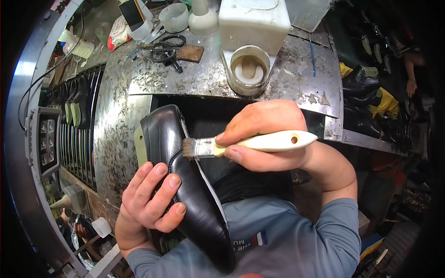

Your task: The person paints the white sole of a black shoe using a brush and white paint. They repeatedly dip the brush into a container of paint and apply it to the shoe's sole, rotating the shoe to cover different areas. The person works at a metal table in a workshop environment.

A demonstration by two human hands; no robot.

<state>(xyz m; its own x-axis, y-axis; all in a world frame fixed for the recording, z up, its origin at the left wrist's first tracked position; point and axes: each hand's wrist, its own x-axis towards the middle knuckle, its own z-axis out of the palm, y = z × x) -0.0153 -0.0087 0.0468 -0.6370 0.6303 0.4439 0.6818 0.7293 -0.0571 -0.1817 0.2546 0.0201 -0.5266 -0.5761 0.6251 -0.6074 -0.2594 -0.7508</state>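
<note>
A black leather shoe upper (192,190) lies tilted in front of me, its toe pointing down toward my body. A pale piece (140,146) shows behind its heel end. My left hand (155,197) grips the shoe upper from its left side, fingers and thumb on the black leather. Between the thumb and fingers of my right hand (264,134) is a flat paintbrush (273,140) with a cream handle and a metal ferrule. Its brown bristles touch the light-coloured edge along the shoe's right side.
On the worn metal bench (185,83) stand a white glue container with a round cup (250,69), black scissors (167,48) and a white bowl (174,18). Several dark shoes (76,102) sit on a rack at left; more black shoes (361,92) lie at right. A lamp (46,141) is at far left.
</note>
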